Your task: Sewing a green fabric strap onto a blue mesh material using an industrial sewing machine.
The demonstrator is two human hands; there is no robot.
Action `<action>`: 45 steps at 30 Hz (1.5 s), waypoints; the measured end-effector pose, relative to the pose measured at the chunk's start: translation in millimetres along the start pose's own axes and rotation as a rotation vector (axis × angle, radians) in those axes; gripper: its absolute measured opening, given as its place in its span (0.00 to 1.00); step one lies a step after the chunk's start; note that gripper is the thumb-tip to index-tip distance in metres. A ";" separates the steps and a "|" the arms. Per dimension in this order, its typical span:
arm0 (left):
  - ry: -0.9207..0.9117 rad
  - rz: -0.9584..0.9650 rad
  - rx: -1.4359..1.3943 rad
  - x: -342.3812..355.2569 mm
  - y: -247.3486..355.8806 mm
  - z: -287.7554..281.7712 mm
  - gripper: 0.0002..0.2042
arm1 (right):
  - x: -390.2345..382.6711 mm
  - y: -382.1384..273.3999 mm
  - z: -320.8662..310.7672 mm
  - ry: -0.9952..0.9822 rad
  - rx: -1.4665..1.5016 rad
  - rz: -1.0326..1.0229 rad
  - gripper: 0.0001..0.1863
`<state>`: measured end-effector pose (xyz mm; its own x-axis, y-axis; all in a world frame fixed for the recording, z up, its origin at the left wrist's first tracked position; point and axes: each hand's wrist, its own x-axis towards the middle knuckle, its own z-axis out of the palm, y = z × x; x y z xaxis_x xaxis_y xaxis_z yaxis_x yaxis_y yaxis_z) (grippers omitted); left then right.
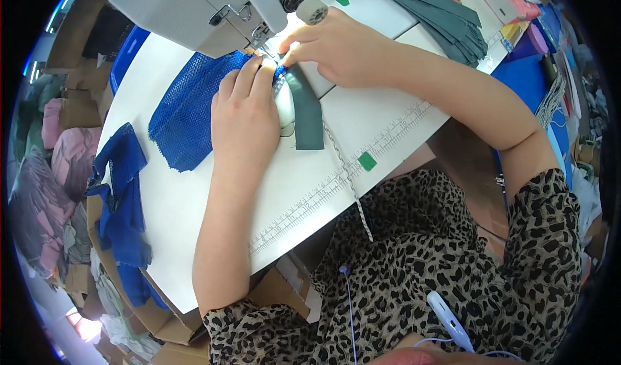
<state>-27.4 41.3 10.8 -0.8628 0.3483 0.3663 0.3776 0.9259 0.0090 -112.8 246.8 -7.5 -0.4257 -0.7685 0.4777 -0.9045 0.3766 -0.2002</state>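
Note:
My left hand (246, 116) lies palm down at the edge of a blue mesh fabric piece (184, 109), fingers stretched toward the needle of a white sewing machine (174, 16). The fingertips rest close beside the presser foot (262, 38). From the other side my right hand (346, 51) reaches in, its thumb and forefinger pinched at the upper end of a dark green fabric strip (309, 116). Below the fingers the strip runs down across the table. A thin striped cord (343, 171) trails past it over the table edge. Exactly where the fabrics meet is hidden by fingers and glare.
The white table (194, 236) carries a printed ruler along its near edge and a small green scrap (367, 161). A stack of dark green strips (446, 22) lies at the far right. More blue fabric (123, 197) hangs off the left edge above a cardboard box (174, 323).

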 end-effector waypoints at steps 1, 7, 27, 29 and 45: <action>-0.003 0.000 0.000 -0.5 -1.6 -1.1 0.16 | 1.8 0.0 1.3 0.002 -0.007 0.010 0.16; 0.043 -0.022 -0.127 -3.7 -8.3 -7.6 0.14 | 6.0 -0.8 5.8 -0.026 0.037 0.021 0.18; 0.045 -0.335 -0.074 27.7 -90.0 20.4 0.10 | 10.4 -0.5 6.2 -0.077 0.020 0.020 0.19; 0.108 -0.317 -0.133 16.5 -81.5 18.8 0.10 | 10.2 -1.1 6.1 -0.090 0.015 0.038 0.19; 0.285 0.325 -0.079 -51.7 -23.8 -35.6 0.07 | 9.5 5.6 21.0 0.000 0.081 0.037 0.17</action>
<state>20.2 -3.9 24.8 -0.5720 0.5556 0.6035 0.6485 0.7568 -0.0821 -122.4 230.7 -22.1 -0.4590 -0.7546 0.4690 -0.8872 0.3615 -0.2866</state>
